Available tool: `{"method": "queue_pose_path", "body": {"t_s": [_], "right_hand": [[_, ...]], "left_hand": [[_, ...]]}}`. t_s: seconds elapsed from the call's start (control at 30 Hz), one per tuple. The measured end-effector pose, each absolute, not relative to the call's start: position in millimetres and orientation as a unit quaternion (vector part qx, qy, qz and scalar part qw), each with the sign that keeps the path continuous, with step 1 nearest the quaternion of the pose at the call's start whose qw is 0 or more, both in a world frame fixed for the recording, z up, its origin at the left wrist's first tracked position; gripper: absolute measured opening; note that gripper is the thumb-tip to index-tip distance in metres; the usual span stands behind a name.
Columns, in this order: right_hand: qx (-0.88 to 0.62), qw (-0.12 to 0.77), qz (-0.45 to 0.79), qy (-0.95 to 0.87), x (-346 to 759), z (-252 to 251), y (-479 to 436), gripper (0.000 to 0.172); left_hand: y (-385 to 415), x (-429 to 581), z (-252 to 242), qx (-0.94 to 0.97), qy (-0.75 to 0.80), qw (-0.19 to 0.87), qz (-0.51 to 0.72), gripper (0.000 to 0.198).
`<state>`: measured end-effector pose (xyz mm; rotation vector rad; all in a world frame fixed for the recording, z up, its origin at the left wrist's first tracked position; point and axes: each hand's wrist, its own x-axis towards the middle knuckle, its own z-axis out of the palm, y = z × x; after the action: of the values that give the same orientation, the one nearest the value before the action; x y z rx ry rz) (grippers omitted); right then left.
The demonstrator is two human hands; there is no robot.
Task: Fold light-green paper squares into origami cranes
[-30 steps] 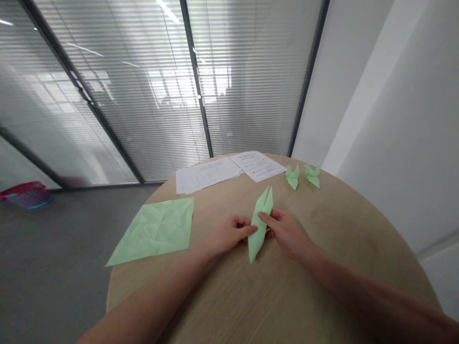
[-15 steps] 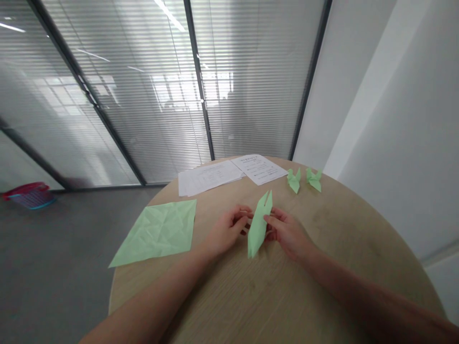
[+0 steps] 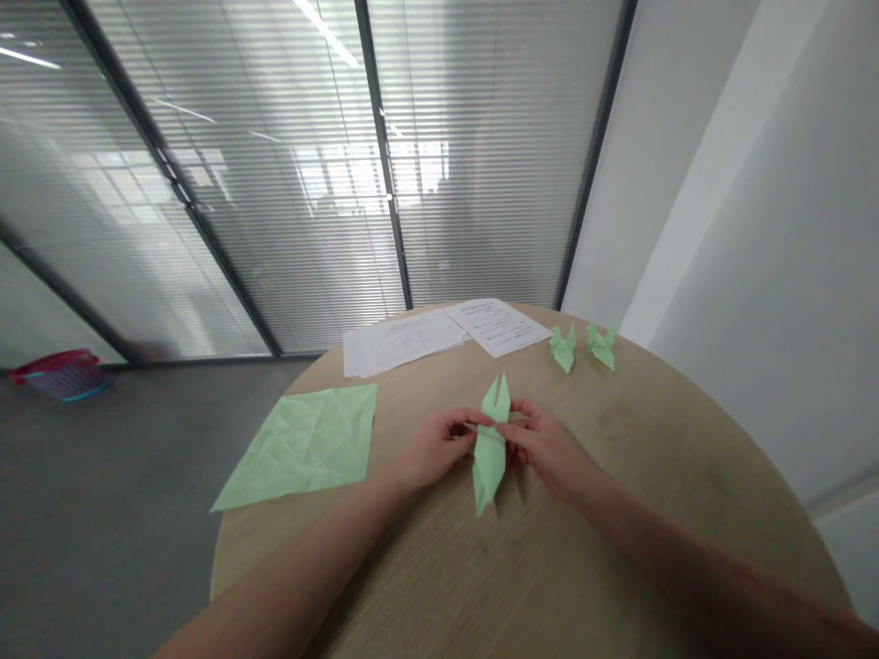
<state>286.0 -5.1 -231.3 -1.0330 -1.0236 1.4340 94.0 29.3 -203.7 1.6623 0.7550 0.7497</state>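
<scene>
Between my two hands is a folded piece of light green origami paper [image 3: 489, 458], long and narrow, with two pointed tips at its far end and a point at its near end. My left hand [image 3: 439, 443] grips its left edge, the index finger lying across the front. My right hand [image 3: 539, 443] pinches the right edge, thumb on the front face and the other fingers partly hidden behind. The paper is held just over the wooden table [image 3: 604, 549].
A creased green sheet [image 3: 309, 444] lies at the table's left edge. Printed white papers [image 3: 405, 340] are spread at the far side. Two small folded green figures [image 3: 563, 350] stand at the far right. A red and blue basket [image 3: 61, 375] sits on the floor at left.
The folded paper has shifted slightly left and toward me. My left index finger has moved onto its front, where before the left fingers were at its edge.
</scene>
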Motion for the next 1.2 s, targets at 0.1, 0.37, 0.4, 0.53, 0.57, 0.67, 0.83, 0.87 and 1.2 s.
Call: {"method": "queue_pose_path", "body": {"t_s": [0.1,0.37,0.4,0.53,0.57,0.67,0.83,0.87,1.2], "right_hand": [[-0.425,0.528,0.598,-0.428,284.9,-230.2,-5.4,0.044],[-0.432,0.546,0.585,-0.416,280.1,-219.8,-11.4,0.051],[-0.429,0.545,0.58,-0.427,279.7,-219.9,-12.0,0.047],[-0.428,0.54,0.548,-0.474,280.7,-224.4,-11.2,0.04],[-0.432,0.534,0.544,-0.482,281.4,-225.8,-10.6,0.038],[-0.444,0.521,0.545,-0.485,283.3,-228.8,-8.7,0.035],[-0.451,0.533,0.542,-0.468,284.4,-231.5,-5.9,0.028],[-0.451,0.535,0.544,-0.463,284.3,-232.0,-5.5,0.029],[-0.449,0.544,0.557,-0.438,283.4,-229.0,-5.7,0.046]], "left_hand": [[29.5,93.8,-203.0,0.698,0.342,0.534,0.332,0.022],[32.0,93.5,-198.5,0.663,0.393,0.524,0.363,0.023],[32.0,93.3,-198.5,0.651,0.394,0.533,0.37,0.023],[32.5,93.0,-200.0,0.624,0.4,0.551,0.384,0.026],[32.8,93.1,-200.4,0.625,0.403,0.548,0.382,0.027],[33.1,94.2,-200.6,0.635,0.407,0.538,0.376,0.027],[31.1,96.4,-199.0,0.645,0.399,0.536,0.37,0.019],[30.4,96.6,-198.5,0.646,0.398,0.535,0.371,0.02],[28.9,95.4,-197.8,0.618,0.418,0.571,0.341,0.031]]}}
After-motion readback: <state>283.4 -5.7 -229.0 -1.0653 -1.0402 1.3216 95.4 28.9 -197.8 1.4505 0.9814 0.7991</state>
